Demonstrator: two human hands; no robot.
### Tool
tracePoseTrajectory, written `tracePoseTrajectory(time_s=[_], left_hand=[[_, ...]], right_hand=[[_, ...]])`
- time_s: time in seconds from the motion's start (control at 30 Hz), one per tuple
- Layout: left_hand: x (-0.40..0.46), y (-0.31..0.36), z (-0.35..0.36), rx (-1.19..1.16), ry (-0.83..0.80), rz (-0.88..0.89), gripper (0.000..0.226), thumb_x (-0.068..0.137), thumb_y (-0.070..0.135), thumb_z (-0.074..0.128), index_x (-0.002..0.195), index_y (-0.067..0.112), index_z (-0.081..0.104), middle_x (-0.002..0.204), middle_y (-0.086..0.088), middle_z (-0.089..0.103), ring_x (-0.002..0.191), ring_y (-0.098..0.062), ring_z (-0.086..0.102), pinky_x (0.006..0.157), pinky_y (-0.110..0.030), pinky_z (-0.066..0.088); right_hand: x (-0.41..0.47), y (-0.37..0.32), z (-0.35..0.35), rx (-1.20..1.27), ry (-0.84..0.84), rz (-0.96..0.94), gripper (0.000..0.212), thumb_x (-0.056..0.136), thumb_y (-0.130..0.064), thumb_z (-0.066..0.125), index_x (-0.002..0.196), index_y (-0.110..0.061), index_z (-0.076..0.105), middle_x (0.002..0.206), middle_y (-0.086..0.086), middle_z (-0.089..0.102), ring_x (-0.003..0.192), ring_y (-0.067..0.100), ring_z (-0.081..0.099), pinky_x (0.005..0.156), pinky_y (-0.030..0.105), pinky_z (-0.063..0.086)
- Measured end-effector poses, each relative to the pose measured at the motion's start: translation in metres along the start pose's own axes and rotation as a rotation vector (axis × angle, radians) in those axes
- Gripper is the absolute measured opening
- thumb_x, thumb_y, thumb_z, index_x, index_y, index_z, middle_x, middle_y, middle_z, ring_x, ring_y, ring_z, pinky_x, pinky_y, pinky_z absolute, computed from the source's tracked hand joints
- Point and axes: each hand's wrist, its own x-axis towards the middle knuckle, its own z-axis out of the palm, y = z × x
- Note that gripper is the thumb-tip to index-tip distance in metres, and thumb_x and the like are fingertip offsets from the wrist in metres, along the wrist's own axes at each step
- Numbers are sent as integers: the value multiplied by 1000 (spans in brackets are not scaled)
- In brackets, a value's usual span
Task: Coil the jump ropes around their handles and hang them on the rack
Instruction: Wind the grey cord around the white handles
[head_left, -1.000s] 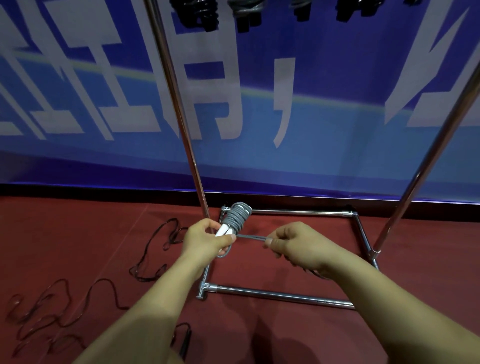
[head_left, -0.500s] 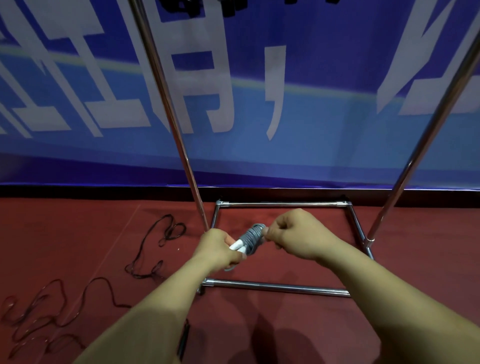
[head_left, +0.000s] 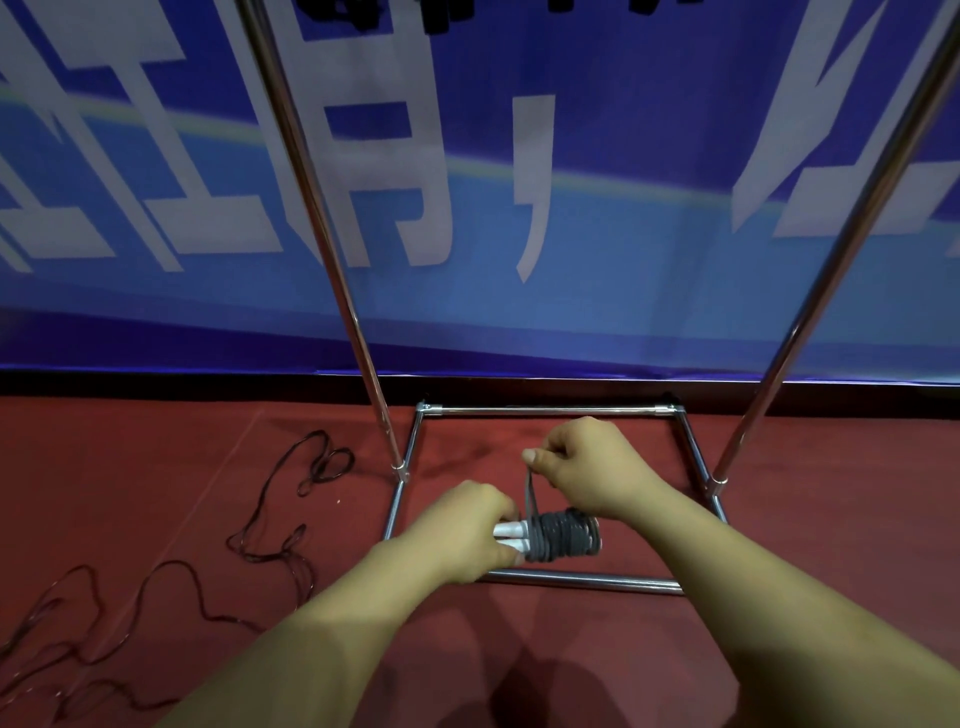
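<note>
Nearly coiled: left hand grips the white handles, right hand pinches the grey rope's tail; hanging remains, black rope lies uncoiled on the floor.

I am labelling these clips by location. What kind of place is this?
Probably a sports hall or event venue. Signs: a large blue banner with white characters along the wall, dark red carpet flooring, and a chrome metal rack beside loose black jump ropes.

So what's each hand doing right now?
Left hand: grips the white handles.
Right hand: pinches the grey rope's loose end.
</note>
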Motion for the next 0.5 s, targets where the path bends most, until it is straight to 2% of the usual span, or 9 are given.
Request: tracePoseTrajectory(time_s=[0.1, 0.17, 0.33, 0.4, 0.5], left_hand=[[-6, 10, -3, 43, 25, 77, 38, 84, 39, 74, 67, 19, 46, 62, 3, 43, 69, -25, 47, 65, -39, 41], [-10, 14, -6, 9, 53, 91, 41, 85, 39, 73, 66, 20, 41, 62, 3, 43, 69, -24, 46, 66, -39, 41], [-15, 13, -11, -5, 114, 95, 40, 89, 38, 68, 67, 27, 36, 72, 5, 47, 82, -33, 55, 73, -43, 47], [-17, 13, -12, -27, 116, 114, 39, 90, 37, 66, 69, 27, 36, 74, 5, 49, 81, -30, 53, 74, -43, 47], [-20, 14, -16, -82, 131, 167, 34, 91, 32, 67, 71, 25, 40, 72, 3, 50, 77, -25, 49, 72, -42, 45]], right_hand=[[4, 8, 2, -35, -19, 10, 39, 93, -44, 64, 60, -24, 56, 67, 4, 67, 65, 19, 61, 59, 26, 37], [9, 13, 0, -42, -24, 26, 37, 92, -45, 65, 61, -26, 58, 69, 3, 69, 67, 17, 62, 62, 25, 37], [14, 20, -3, 34, 17, 56, 31, 89, -46, 70, 65, -28, 64, 69, 0, 70, 65, 15, 63, 62, 26, 45], [15, 21, -2, 78, 25, 60, 26, 86, -44, 74, 68, -26, 68, 68, -4, 69, 64, 9, 61, 61, 23, 44], [15, 25, -7, 223, -19, 85, 24, 82, -40, 78, 70, -21, 71, 60, -8, 66, 51, -2, 54, 53, 16, 41]])
